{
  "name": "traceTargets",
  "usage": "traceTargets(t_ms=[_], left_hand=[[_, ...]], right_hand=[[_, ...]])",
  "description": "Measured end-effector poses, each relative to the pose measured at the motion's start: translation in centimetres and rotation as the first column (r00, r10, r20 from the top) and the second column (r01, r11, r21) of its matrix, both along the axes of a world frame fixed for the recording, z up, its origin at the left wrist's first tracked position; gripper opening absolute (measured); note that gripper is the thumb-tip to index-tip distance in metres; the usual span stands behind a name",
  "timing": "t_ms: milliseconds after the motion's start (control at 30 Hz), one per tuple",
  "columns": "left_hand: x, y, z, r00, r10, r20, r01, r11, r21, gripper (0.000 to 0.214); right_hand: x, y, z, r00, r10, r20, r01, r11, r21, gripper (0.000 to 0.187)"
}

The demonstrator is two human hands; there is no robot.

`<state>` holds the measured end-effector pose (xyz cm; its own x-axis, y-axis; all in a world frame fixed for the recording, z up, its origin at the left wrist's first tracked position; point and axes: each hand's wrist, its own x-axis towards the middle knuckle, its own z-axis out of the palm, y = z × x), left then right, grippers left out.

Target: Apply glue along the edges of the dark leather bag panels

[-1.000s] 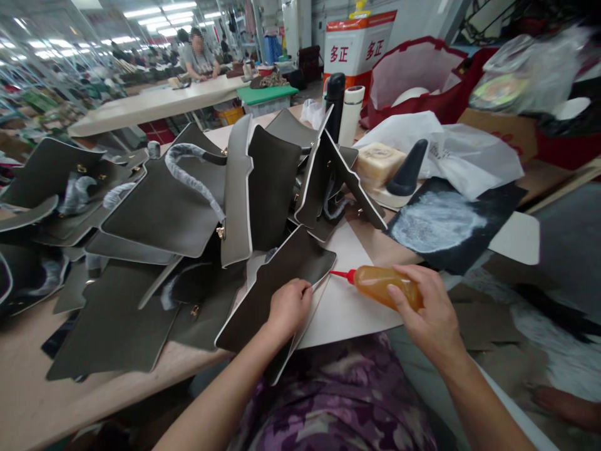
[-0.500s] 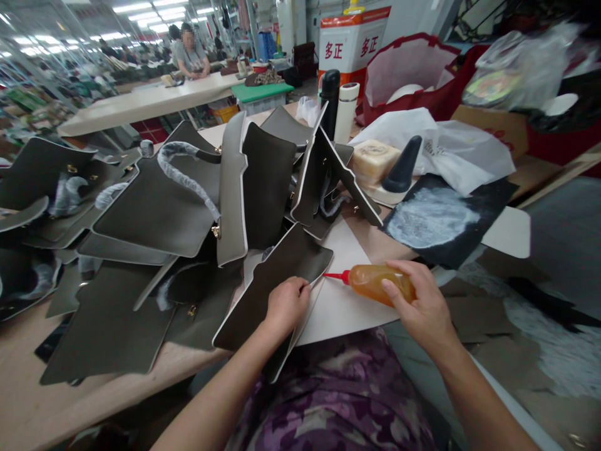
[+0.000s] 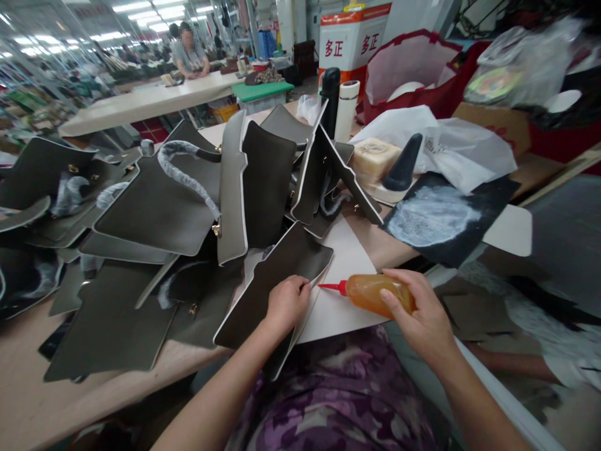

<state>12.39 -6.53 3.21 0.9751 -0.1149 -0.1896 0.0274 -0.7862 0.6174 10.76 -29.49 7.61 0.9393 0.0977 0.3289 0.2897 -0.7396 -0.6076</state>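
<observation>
Glue bottle [image 3: 375, 294] is my landmark: amber, lying almost level near the front edge of the table [image 3: 28, 401], red nozzle pointing left over a white sheet [image 3: 345, 263].

Far left of the bottle I see a heap of dark olive bag panels [image 3: 154, 213] with pale edges, covering most of the table. One panel carries a handle wrapped in foam [image 3: 185, 175], and small gold fittings show here and there.

Just left of the bottle is the dark panel [image 3: 277, 279] in hand. My left hand [image 3: 286, 305] is closed on its lower right edge, fingers curled over the rim, thumb side hidden (I cannot tell how far the thumb goes under). The nozzle tip sits just beside that edge, right of the knuckles; whether it touches, I cannot tell.

My right hand [image 3: 425, 319] grips the bottle's rear half, fingers wrapped over the top.

Behind the bottle: a black cone [image 3: 404, 164] beside a tan block [image 3: 373, 160], and farther back a black flask [image 3: 330, 103] and a white tumbler [image 3: 347, 109], both upright.

Right of and behind the bottle: a black board smeared white [image 3: 436, 216], with a white plastic bag [image 3: 451, 150] behind it.
</observation>
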Motion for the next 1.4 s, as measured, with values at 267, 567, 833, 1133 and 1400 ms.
traceTargets(t_ms=[267, 567, 833, 1133, 1400], left_hand=[[-0.1, 0.1, -0.2, 1.000, 0.001, 0.005, -0.001, 1.000, -0.004, 0.026], [-0.1, 0.0, 0.1, 1.000, 0.000, -0.003, 0.000, 1.000, 0.002, 0.026], [-0.2, 0.0, 0.0, 1.000, 0.004, 0.008, -0.004, 1.000, -0.001, 0.026], [-0.2, 0.0, 0.4, 0.999, 0.017, -0.031, -0.017, 1.000, -0.001, 0.027], [-0.4, 0.1, -0.3, 1.000, 0.013, 0.025, -0.013, 0.999, -0.029, 0.025]], right_hand=[[-2.2, 0.6, -0.3, 0.995, -0.001, -0.103, 0.009, 0.997, 0.074, 0.025], [-4.2, 1.3, -0.3, 0.983, 0.012, -0.185, 0.006, 0.995, 0.099, 0.026], [-5.8, 2.0, -0.5, 0.967, 0.052, -0.247, -0.019, 0.991, 0.134, 0.023], [-6.9, 2.4, -0.7, 0.950, 0.068, -0.306, -0.018, 0.986, 0.163, 0.025], [-6.5, 1.9, -1.4, 0.822, 0.064, -0.566, 0.187, 0.909, 0.373, 0.031]])
